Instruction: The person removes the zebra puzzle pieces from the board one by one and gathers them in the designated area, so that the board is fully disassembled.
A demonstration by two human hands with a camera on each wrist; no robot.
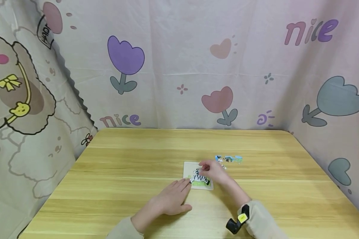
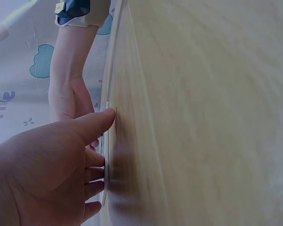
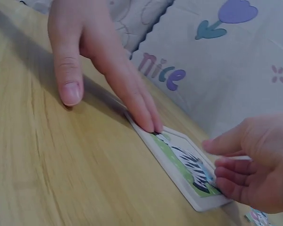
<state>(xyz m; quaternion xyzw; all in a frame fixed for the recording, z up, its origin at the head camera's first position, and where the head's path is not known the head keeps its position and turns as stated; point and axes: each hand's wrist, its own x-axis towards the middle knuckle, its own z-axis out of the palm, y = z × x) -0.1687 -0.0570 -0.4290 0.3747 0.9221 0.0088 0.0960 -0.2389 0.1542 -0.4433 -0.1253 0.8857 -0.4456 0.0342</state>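
A small white puzzle board (image 1: 187,168) lies on the wooden table, with a zebra picture (image 1: 199,178) on green grass in it. My left hand (image 1: 175,196) rests with straight fingers on the board's left edge, its thumb spread on the tabletop side. Above the board's right part is my right hand (image 1: 213,171), thumb and fingers bent and apart. In the right wrist view, the right hand's fingertips (image 3: 222,172) are close to or touching a small light-blue patch beside the zebra; whether that is a loose piece cannot be told. The upper part of the board's recess looks pale.
Several loose picture pieces (image 1: 229,159) lie in a row behind and right of the board, and one more piece (image 1: 224,167) is partly hidden by the right hand. A patterned curtain (image 1: 179,66) hangs around the table (image 1: 122,159). The right wrist carries a black camera (image 1: 237,220).
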